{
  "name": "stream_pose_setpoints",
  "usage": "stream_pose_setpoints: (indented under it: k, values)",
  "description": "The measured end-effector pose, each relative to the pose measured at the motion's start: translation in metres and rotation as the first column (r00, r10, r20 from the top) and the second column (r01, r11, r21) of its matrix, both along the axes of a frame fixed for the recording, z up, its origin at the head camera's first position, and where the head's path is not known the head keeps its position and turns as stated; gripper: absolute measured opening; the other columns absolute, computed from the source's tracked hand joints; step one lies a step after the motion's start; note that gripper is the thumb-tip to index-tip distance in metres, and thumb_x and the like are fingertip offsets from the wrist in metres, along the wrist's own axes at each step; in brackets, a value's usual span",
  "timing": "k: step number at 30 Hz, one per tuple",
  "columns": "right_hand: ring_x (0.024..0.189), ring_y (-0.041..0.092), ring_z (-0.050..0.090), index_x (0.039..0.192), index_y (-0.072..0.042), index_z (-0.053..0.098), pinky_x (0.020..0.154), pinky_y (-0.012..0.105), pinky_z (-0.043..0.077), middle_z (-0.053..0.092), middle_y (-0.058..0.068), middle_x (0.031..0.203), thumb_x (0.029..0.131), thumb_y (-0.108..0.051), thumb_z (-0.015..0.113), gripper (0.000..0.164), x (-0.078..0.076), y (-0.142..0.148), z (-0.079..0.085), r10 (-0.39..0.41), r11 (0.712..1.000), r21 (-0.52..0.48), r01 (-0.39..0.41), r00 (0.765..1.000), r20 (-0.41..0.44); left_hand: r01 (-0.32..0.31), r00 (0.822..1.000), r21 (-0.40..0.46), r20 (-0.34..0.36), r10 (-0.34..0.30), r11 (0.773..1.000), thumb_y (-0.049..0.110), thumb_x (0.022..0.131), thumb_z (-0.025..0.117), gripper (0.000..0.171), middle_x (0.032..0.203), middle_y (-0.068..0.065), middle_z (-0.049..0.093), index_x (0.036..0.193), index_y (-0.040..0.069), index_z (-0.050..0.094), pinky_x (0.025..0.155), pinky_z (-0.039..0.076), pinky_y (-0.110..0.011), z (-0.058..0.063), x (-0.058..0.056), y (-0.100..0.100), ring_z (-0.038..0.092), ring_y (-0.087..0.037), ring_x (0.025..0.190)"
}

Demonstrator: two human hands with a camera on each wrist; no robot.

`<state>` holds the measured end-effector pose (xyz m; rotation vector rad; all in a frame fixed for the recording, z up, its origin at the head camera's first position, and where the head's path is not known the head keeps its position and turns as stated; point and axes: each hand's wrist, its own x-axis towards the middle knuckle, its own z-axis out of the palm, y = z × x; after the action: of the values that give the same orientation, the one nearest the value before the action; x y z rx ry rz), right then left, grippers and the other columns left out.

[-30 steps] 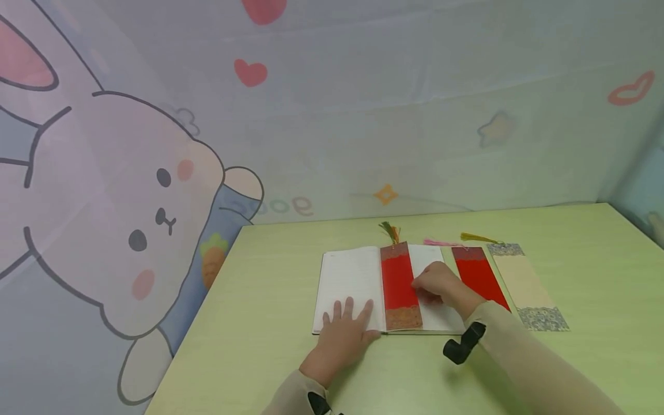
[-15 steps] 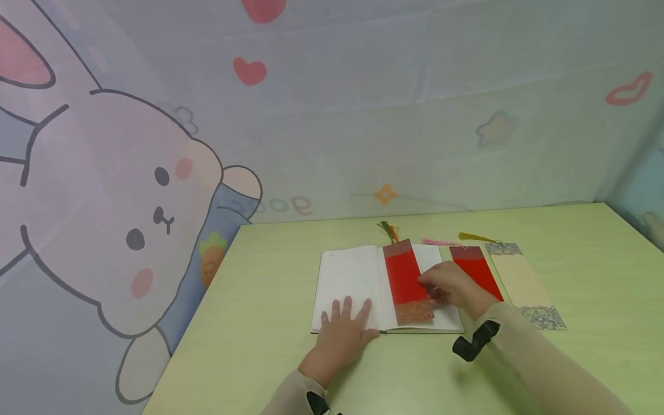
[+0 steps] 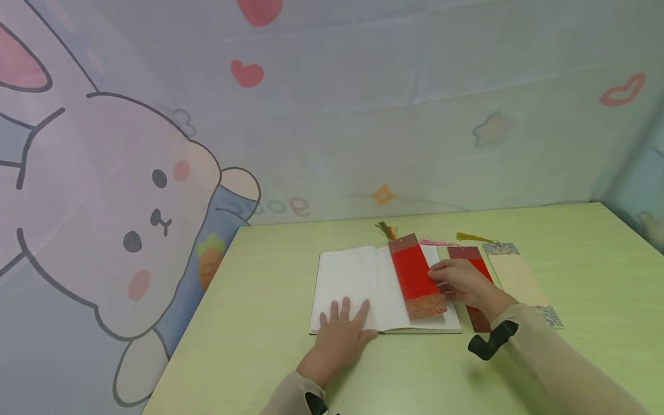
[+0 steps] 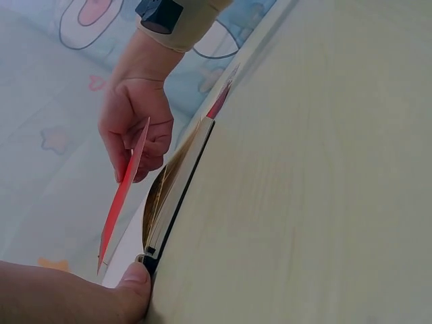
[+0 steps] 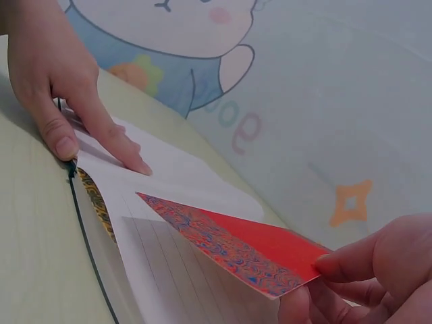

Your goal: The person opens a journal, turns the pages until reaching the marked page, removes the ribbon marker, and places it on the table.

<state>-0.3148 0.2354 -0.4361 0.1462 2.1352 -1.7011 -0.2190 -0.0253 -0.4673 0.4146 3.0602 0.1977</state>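
Note:
A red bookmark (image 3: 413, 274) with patterned ends is pinched at its right edge by my right hand (image 3: 464, 282). It tilts above the right page of an open notebook (image 3: 347, 271), raised off the paper in the left wrist view. Its patterned lower end shows close up as the bookmark (image 5: 229, 250) in the right wrist view. My left hand (image 3: 339, 334) lies with fingers spread on the left page, its thumb at the notebook's lower edge by the spine. A green and orange tassel (image 3: 386, 230) sits at the bookmark's top.
Right of the notebook lies a second red bookmark (image 3: 477, 320) with a pink tassel (image 3: 438, 242), partly behind my right hand. Farther right is a cream bookmark (image 3: 519, 276) with a yellow tassel (image 3: 474, 237). A printed cloth backdrop (image 3: 363, 144) rises behind the table (image 3: 259, 288).
My right hand has lifted the red bookmark off the notebook's middle and moved it right, tilting it. More of the right page beside the spine shows. The left hand stays in place.

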Motion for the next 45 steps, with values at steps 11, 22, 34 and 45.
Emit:
stream_pose_setpoints:
  k: [11,22,34,45]
  values:
    - [0.086,0.024,0.053,0.132,0.005,0.039,0.071,0.028,0.050,0.054,0.015,0.114,0.095,-0.022,0.054,0.048,-0.004,0.030,-0.003,-0.069,0.997,-0.045,0.067,0.996,-0.047,0.004,1.000,-0.002,-0.029,-0.004,1.000,0.049,0.094,0.043,0.059,0.143,-0.024,0.034,0.144,0.020,0.036,0.097,0.028,-0.062,0.001,0.000,0.000,0.029,-0.046,0.130]
    - [0.090,0.020,0.053,0.137,0.004,0.035,0.073,0.028,0.050,0.050,0.015,0.120,0.096,-0.024,0.052,0.053,-0.010,0.056,-0.004,-0.124,0.990,-0.080,0.119,0.991,-0.050,0.006,0.999,0.003,-0.045,-0.006,1.000,0.049,0.094,0.042,0.058,0.142,-0.024,0.034,0.144,0.020,0.036,0.096,0.029,-0.062,-0.001,0.000,0.000,0.029,-0.046,0.130]
    - [0.106,0.027,0.049,0.142,0.004,0.026,0.079,0.029,0.050,0.034,0.026,0.138,0.097,-0.033,0.048,0.062,-0.009,0.074,-0.005,-0.119,0.992,-0.047,0.116,0.991,-0.060,0.004,0.999,-0.011,-0.035,-0.004,1.000,0.050,0.095,0.039,0.059,0.144,-0.023,0.033,0.145,0.021,0.034,0.097,0.027,-0.062,-0.004,0.001,-0.001,0.028,-0.046,0.130]
    - [0.089,0.016,0.055,0.142,0.004,0.026,0.075,0.029,0.051,0.048,0.013,0.118,0.097,-0.033,0.047,0.062,0.002,0.088,-0.007,-0.153,0.986,-0.087,0.144,0.982,-0.112,0.016,0.999,-0.010,-0.029,-0.016,1.000,0.050,0.095,0.039,0.058,0.145,-0.023,0.032,0.145,0.021,0.033,0.098,0.027,-0.062,-0.004,0.007,-0.007,0.027,-0.046,0.131]
